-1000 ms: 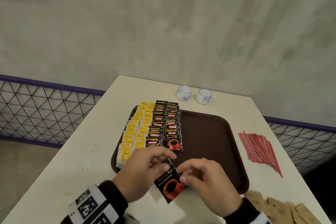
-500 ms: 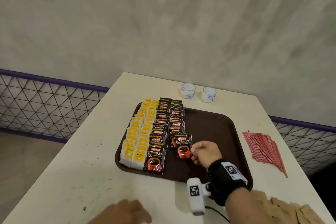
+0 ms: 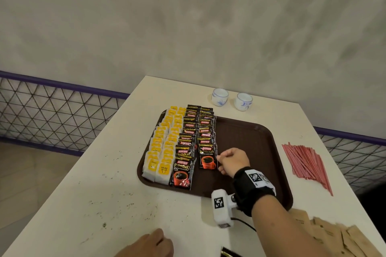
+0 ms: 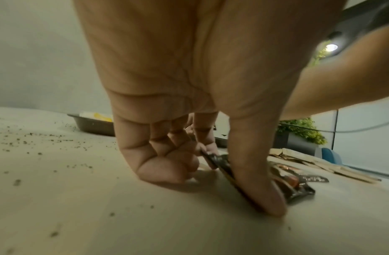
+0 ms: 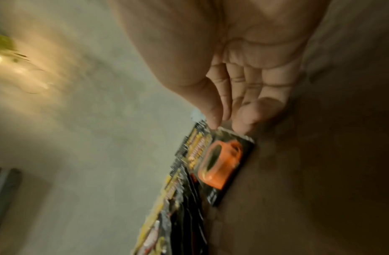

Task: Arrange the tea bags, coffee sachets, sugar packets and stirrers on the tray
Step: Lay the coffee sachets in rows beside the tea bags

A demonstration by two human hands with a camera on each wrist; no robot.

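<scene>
Head view: brown tray (image 3: 261, 152) on white table (image 3: 104, 173); tea bags (image 3: 165, 146) and coffee sachets (image 3: 193, 131) in rows at its left. Right hand (image 3: 232, 160) pinches the edge of the front sachet (image 3: 207, 157). Stirrers (image 3: 306, 162) and sugar packets (image 3: 334, 236) lie off-tray.

Left wrist: left hand (image 4: 189, 103), fingers curled, thumb pinning loose sachets (image 4: 298, 184) on the table.

Right wrist: fingertips (image 5: 213, 120) touch the sachet's edge; blurred.
</scene>
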